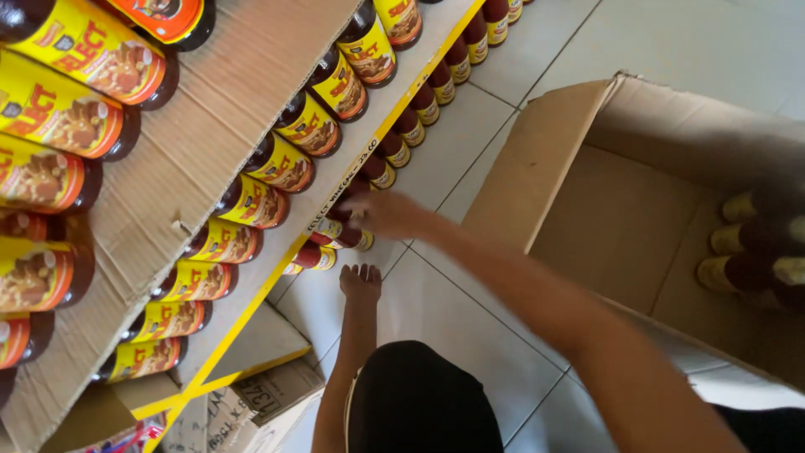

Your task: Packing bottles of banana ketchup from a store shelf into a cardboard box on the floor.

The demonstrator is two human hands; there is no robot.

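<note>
My right hand (pixel 387 215) reaches from the lower right to the lowest shelf row and is blurred. Its fingers close over a dark sauce bottle (pixel 337 231) with a yellow label, at the front of that row. Similar bottles stand in a line (pixel 423 102) along the same shelf, and larger ones (pixel 251 201) fill the shelf above. My left hand is out of sight. My bare foot (pixel 360 282) and bent knee in black shorts (pixel 415 398) are on the tiled floor below the hand.
An open cardboard box (pixel 537 168) sits on the floor to the right, with several bottles (pixel 738 243) in its right corner. The shelves have yellow edges (pixel 251 310) and cardboard liners (pixel 193 143). A smaller cardboard box (pixel 277 390) lies under the shelf at lower left.
</note>
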